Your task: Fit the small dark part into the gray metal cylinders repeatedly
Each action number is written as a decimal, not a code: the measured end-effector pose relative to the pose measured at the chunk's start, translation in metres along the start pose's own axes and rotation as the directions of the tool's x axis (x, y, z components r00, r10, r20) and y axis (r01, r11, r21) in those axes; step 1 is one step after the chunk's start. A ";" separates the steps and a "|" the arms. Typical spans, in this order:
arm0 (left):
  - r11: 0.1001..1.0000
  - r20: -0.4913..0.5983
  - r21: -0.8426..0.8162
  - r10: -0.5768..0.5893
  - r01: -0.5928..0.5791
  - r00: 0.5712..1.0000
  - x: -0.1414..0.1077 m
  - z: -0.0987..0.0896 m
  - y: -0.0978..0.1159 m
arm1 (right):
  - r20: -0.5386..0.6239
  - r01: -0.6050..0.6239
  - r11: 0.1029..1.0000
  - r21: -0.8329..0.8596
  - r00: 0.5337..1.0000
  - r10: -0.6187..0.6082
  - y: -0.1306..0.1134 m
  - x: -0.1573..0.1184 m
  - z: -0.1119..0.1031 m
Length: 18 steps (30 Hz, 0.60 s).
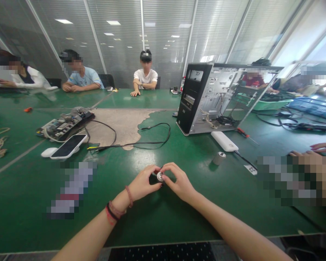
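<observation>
White, the small round part (pixel 160 176) sits at the frame's centre, pinched between both hands' fingertips (pixel 163 177).

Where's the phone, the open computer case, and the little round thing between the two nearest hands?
Phone (pixel 70 146): head view, on its dark screen.
Computer case (pixel 188 110): head view, on its black front panel.
Small round piece (pixel 159 176): head view, on its pale face.

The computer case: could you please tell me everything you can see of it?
The computer case stands upright on the green table, its side open. The front is black, with an opening near the top and a small round logo; the frame looks like silvery metal. Loose cables lie inside at the bottom. A red-handled screwdriver lies beside it, contact unclear.
</observation>
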<state>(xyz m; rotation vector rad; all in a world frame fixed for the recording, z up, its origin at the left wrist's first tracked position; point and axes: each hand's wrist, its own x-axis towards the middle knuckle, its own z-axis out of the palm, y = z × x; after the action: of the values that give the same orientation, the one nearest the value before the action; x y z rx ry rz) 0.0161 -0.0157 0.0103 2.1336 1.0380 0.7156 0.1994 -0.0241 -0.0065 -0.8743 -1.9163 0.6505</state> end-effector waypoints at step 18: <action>1.000 -0.009 -0.016 -0.008 0.007 1.000 0.001 0.001 0.000 | -0.064 -0.105 0.993 0.056 0.992 0.109 0.004 0.003 -0.016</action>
<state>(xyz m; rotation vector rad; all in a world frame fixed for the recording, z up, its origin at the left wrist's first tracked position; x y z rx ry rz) 0.0176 -0.0149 0.0097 2.1138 1.0411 0.7283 0.2142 -0.0176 -0.0007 -0.9592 -1.7942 0.7233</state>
